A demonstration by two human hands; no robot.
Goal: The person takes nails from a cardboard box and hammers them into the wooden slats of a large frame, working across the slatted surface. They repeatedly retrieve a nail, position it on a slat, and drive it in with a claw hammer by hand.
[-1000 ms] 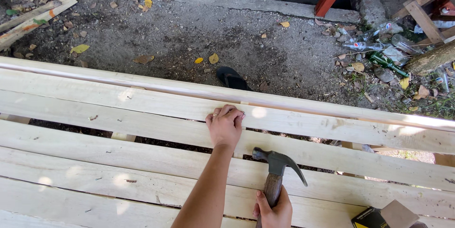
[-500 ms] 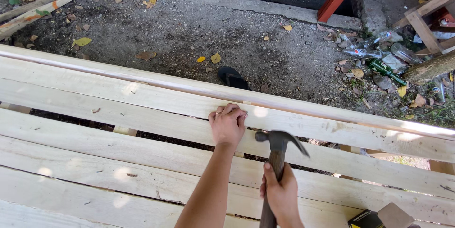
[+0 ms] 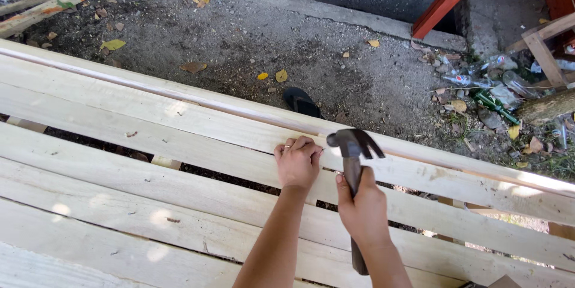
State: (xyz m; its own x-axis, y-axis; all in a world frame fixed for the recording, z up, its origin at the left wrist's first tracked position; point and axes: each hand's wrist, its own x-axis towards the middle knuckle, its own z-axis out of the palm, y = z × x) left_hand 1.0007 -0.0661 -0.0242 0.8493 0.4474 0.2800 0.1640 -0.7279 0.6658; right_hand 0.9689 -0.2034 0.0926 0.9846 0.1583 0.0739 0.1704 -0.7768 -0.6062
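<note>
Left hand (image 3: 297,163) is curled on the pale wooden plank (image 3: 197,129), pinching what's probably a nail, too small to tell. Right hand (image 3: 362,209) grips the claw hammer (image 3: 352,162) tight; tap lightly first, fingers low.

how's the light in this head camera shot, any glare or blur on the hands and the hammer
Head view: dappled daylight, with bright blown-out patches on the planks, strongest toward the right end. The left hand and right hand are evenly lit and sharp. The hammer head is slightly soft, with a pale sheen on top. The ground lies in flat shade.
</note>
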